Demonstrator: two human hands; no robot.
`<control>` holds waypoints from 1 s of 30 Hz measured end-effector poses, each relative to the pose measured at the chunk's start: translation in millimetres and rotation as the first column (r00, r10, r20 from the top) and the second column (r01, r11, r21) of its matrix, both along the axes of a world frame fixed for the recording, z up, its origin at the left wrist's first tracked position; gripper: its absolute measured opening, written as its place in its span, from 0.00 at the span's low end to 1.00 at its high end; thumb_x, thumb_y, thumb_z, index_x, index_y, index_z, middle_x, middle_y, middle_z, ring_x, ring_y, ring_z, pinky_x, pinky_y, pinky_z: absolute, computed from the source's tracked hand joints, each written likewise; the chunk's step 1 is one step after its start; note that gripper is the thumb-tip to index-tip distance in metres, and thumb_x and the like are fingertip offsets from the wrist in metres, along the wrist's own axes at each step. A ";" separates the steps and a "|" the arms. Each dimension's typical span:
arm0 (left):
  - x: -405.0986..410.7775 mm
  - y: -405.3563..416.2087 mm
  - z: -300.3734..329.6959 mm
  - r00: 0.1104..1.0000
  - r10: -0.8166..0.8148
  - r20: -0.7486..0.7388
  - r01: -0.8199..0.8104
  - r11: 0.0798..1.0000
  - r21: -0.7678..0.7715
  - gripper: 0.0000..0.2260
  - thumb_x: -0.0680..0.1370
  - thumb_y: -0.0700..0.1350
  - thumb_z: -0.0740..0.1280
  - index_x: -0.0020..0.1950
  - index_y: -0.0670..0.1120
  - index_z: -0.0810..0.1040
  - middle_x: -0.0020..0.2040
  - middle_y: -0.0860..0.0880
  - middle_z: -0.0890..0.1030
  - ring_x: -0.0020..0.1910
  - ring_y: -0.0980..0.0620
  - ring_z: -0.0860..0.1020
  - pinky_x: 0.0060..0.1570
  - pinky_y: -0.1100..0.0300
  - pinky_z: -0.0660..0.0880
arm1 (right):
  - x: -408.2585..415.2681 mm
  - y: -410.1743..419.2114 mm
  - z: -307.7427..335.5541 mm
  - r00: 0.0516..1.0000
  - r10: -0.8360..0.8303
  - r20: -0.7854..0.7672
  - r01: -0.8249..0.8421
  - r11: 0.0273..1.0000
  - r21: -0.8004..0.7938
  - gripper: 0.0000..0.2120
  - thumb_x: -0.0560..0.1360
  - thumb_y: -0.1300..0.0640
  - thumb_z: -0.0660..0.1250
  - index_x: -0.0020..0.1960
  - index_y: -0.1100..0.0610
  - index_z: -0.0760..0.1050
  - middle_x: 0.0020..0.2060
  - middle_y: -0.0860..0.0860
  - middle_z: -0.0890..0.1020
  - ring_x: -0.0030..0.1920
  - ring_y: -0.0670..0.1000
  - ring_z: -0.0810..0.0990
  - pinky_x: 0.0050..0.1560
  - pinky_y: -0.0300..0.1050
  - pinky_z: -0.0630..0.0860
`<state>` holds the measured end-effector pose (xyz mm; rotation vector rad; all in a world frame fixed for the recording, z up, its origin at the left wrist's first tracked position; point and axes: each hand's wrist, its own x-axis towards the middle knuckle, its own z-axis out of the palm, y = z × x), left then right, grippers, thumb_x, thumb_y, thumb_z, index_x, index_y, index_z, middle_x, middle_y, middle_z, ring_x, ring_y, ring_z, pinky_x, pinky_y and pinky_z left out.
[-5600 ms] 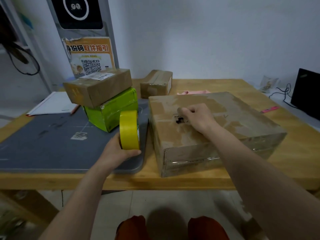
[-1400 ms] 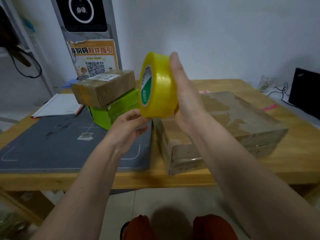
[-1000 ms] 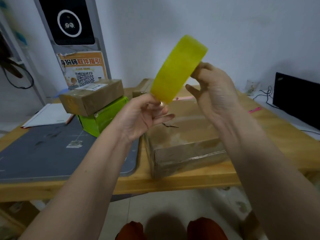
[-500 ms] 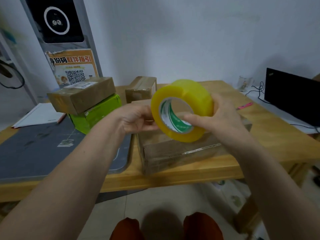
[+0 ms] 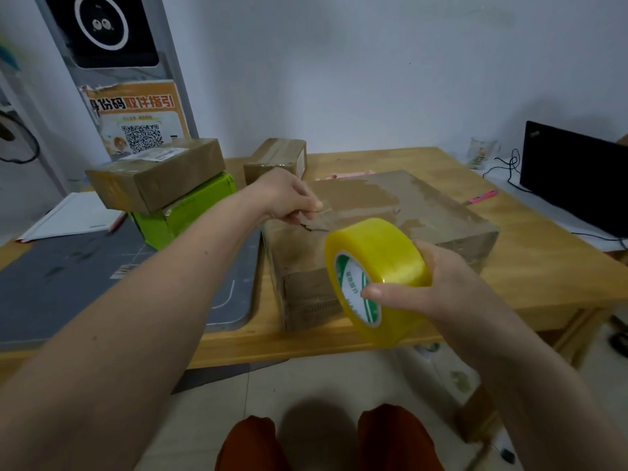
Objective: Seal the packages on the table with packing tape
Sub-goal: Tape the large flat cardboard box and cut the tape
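Wooden desk [image 5: 530, 266] against white wall: grey mat [image 5: 68, 280] at left edge, brown box [image 5: 154, 173] stacked on green box [image 5: 190, 212], small box [image 5: 277, 158] at back, black monitor [image 5: 577, 175] far right. Large taped package [image 5: 401, 212] sits near front edge. Right hand [image 5: 438, 287] grips yellow tape roll [image 5: 377, 280] in front of package; left hand [image 5: 289, 198] pinches pulled-out tape end [image 5: 321, 215] above package top.

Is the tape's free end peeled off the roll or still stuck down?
Peeled. The left hand pinches a clear strip stretching back to the tape roll, gripped by the right hand.
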<state>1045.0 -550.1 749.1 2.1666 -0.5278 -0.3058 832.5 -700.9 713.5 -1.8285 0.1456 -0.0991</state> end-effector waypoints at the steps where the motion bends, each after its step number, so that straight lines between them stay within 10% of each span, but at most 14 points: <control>1: 2.7 -2.0 -2.4 1.000 0.001 0.007 -0.001 1.000 -0.016 0.05 0.76 0.41 0.72 0.40 0.46 0.82 0.35 0.50 0.83 0.38 0.56 0.80 0.40 0.63 0.79 | 1.5 1.0 0.7 1.000 -0.003 0.016 0.002 0.999 0.041 0.29 0.57 0.49 0.82 0.55 0.56 0.78 0.45 0.54 0.86 0.44 0.54 0.86 0.44 0.54 0.84; 13: 36.0 -8.8 -16.8 0.988 0.073 0.137 -0.068 0.997 -0.043 0.08 0.76 0.44 0.72 0.37 0.50 0.80 0.34 0.56 0.80 0.37 0.62 0.75 0.39 0.65 0.69 | 23.1 20.7 4.2 0.988 -0.099 0.118 0.084 0.989 0.125 0.26 0.57 0.46 0.79 0.47 0.61 0.80 0.35 0.54 0.85 0.35 0.54 0.85 0.35 0.46 0.82; 20: 49.5 -12.0 -14.6 0.986 0.044 0.162 -0.052 0.998 0.043 0.08 0.75 0.46 0.73 0.35 0.50 0.81 0.38 0.58 0.80 0.46 0.59 0.77 0.45 0.63 0.69 | 26.6 19.5 -8.3 0.982 0.164 0.092 -0.176 0.975 0.134 0.34 0.61 0.58 0.81 0.63 0.53 0.71 0.50 0.53 0.85 0.48 0.52 0.85 0.42 0.43 0.80; 26: 60.8 -3.8 -8.9 0.983 0.085 0.163 -0.090 0.996 0.023 0.06 0.75 0.47 0.74 0.37 0.50 0.83 0.42 0.54 0.81 0.57 0.52 0.78 0.61 0.53 0.73 | 29.8 16.2 -4.7 0.973 0.124 0.197 -0.152 0.980 0.131 0.21 0.67 0.54 0.75 0.58 0.56 0.77 0.43 0.55 0.86 0.43 0.51 0.85 0.39 0.39 0.79; 30: 61.6 -11.4 -14.3 0.985 0.090 0.149 -0.090 0.996 -0.006 0.08 0.74 0.46 0.75 0.34 0.51 0.82 0.38 0.56 0.82 0.53 0.52 0.80 0.54 0.57 0.74 | 41.2 14.9 7.5 0.977 0.045 0.208 -0.077 0.986 0.150 0.16 0.69 0.52 0.75 0.50 0.61 0.79 0.35 0.58 0.84 0.33 0.53 0.83 0.34 0.43 0.79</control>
